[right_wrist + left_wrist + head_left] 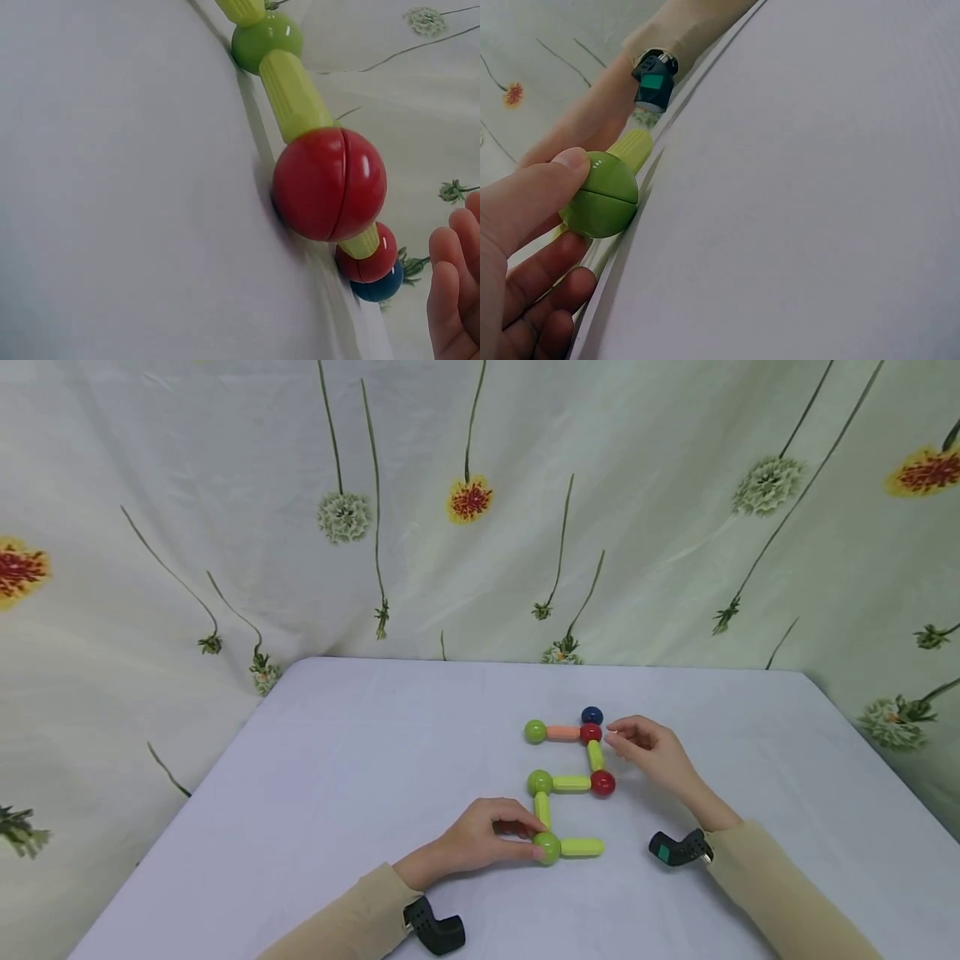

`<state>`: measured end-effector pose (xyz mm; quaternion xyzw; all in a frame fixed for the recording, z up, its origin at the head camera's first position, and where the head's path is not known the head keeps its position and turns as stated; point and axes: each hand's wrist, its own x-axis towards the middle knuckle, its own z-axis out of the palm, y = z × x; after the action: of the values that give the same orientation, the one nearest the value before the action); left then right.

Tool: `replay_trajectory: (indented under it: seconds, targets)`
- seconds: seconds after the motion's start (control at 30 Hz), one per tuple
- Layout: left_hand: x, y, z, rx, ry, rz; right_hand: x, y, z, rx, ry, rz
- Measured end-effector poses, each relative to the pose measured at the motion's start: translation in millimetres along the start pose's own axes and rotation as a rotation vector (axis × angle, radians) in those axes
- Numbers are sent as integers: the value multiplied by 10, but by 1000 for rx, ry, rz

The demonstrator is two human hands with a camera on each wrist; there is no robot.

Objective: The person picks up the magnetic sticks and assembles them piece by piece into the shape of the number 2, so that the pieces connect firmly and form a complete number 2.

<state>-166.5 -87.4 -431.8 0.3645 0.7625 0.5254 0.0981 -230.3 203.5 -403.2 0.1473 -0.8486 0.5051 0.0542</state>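
Note:
A chain of coloured balls and short rods lies on the table in a stepped shape. My left hand [480, 837] pinches the nearest green ball [549, 848] between thumb and fingers. From that ball a yellow-green rod [582, 847] points right, its far end free. Another rod [542, 811] runs up to a second green ball [539, 782], linked by a rod to a red ball [602, 783]. Farther back are a smaller-looking red ball [591, 732], an orange rod [563, 733] and a green ball [535, 732]. My right hand [657, 755] hovers beside that back red ball, fingers loosely bent, holding nothing.
A dark blue ball [592, 716] sits just behind the back red ball; whether they are joined is unclear. The white table [337, 760] ends at a flower-printed cloth [450, 568]. Each wrist wears a black camera [435, 928].

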Motion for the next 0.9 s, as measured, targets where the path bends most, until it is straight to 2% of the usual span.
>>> replay_trajectory:
  seconds: [0.33,0.63,0.9]
  targets:
    - [-4,-4,2,5,1,1,247,106,-35,-100,29,36]
    - [0,-28,6,-4,3,5,402,129,-4,-137,35,78]
    - [-4,-30,9,-3,4,0,513,171,26,-150,-10,153]
